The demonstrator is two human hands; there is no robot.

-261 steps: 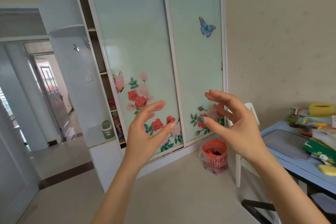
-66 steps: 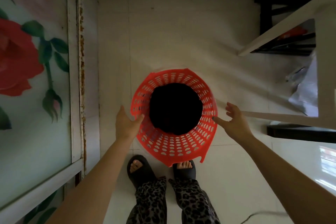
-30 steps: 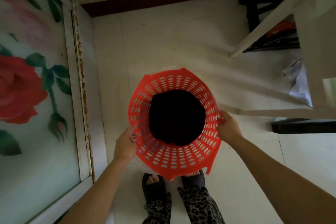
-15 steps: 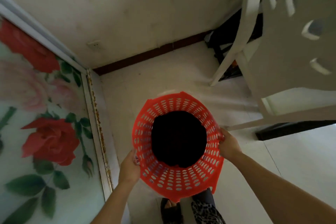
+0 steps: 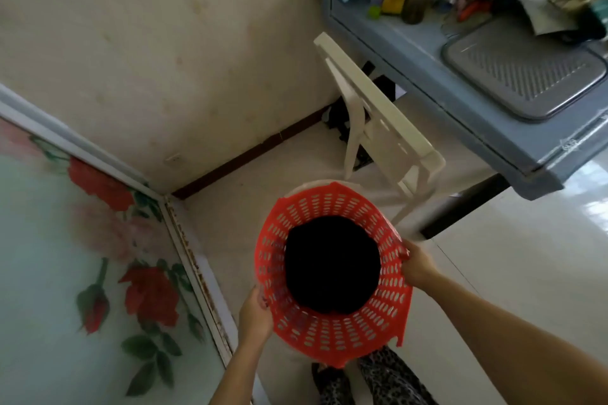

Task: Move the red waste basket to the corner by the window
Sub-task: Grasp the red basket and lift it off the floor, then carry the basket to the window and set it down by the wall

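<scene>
Both hands, left hand (image 5: 255,314) and right hand (image 5: 416,268), grip opposite rims of the upright red basket (image 5: 332,329), lower middle of frame, no window visible.

One red basket (image 5: 332,332), one chair (image 5: 378,115), two hands.

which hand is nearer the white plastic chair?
Right. The right hand grips the red perforated plastic waste basket on the rim's side facing the white plastic chair, just below its legs. The left hand holds the opposite rim, toward the flowered glass door.
</scene>
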